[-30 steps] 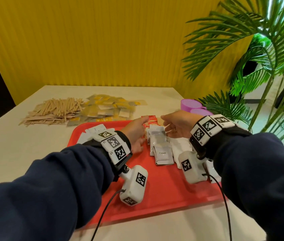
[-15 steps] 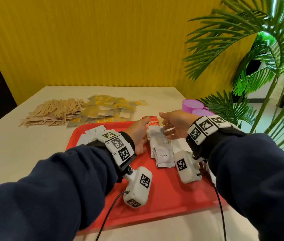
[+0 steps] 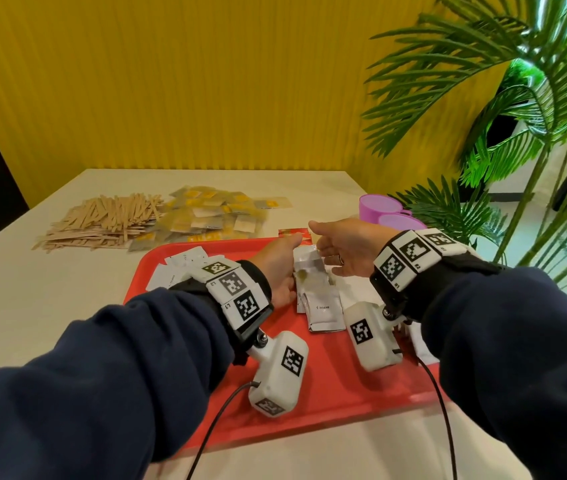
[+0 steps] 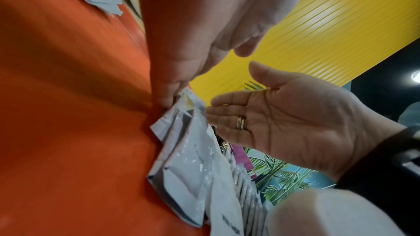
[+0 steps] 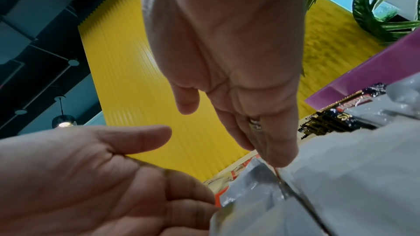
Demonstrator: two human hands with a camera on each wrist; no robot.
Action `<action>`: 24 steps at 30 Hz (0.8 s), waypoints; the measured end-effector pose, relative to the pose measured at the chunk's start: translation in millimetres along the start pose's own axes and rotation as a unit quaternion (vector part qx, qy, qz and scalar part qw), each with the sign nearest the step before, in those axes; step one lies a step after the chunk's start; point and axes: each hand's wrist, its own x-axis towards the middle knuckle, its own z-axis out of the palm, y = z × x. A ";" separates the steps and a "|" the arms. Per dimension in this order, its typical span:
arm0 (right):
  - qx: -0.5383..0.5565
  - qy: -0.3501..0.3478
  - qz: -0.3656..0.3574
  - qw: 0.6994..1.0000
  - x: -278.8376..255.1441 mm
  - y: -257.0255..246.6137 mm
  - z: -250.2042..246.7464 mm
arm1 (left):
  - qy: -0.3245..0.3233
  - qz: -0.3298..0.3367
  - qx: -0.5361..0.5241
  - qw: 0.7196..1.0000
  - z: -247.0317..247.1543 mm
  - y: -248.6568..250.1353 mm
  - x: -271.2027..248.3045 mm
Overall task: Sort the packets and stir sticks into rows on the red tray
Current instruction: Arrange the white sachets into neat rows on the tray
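Both hands stand edge-down on the red tray (image 3: 327, 386), palms facing each other across an overlapping row of white packets (image 3: 320, 299) that runs from 12 o'clock toward 6 o'clock down the tray's middle. The left hand (image 3: 280, 268) lies along the row's 9 o'clock side, fingers straight and together, their tips against the far packets; nothing is curled around or pinched. The right hand (image 3: 348, 251) stands on the 3 o'clock side, also flat and extended, a ring (image 4: 240, 122) on one finger, fingertips (image 5: 279, 155) pressing the upper edge of the row. From the right wrist view, it is hard to tell whether the palm itself touches the packets or only the tips do. The nearest packet reads "Cream" (image 3: 322, 307).

More white packets (image 3: 181, 268) lie loosely at the tray's 10 o'clock corner, and a further white row shows at 3 o'clock under the right wrist. A red packet (image 3: 292, 233) sits at the tray's 12 o'clock edge. Off the tray, on the table (image 3: 32, 289), a heap of wooden stir sticks (image 3: 102, 220) lies at 10 o'clock, with a pile of yellow-and-clear packets (image 3: 212, 216) just beside it at 11 o'clock. Two purple cups (image 3: 389, 211) stand at 1 o'clock, beside a palm plant (image 3: 504, 116).
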 end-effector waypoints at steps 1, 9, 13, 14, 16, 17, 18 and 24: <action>-0.004 0.003 -0.001 1.000 -1.8 0.2 -0.9 | 0.006 0.006 -0.004 1.000 0.0 -0.2 -1.3; -0.096 0.063 -0.044 0.992 -27.0 14.1 -5.4 | 0.015 -0.012 -0.007 1.000 -4.5 -8.1 -11.7; -0.203 0.027 -0.017 0.979 -38.8 25.7 -3.0 | 0.001 -0.021 -0.015 1.000 -2.7 -12.3 -15.2; -0.215 0.010 -0.004 0.977 -43.0 27.9 -2.5 | 0.000 -0.023 -0.012 1.000 -2.1 -13.6 -16.9; -0.218 -0.019 0.010 0.976 -49.2 31.9 -0.9 | -0.003 -0.026 -0.005 1.000 0.1 -15.8 -19.6; -0.214 -0.027 0.009 0.976 -49.6 33.7 0.4 | -0.006 -0.029 -0.003 1.000 1.2 -16.7 -20.5; -0.210 -0.031 0.005 0.977 -49.4 36.0 1.5 | -0.010 -0.029 -0.002 1.000 2.8 -17.6 -22.2; -0.212 -0.027 -0.012 0.977 -53.7 42.7 7.9 | -0.009 -0.027 0.003 1.000 9.6 -18.9 -31.4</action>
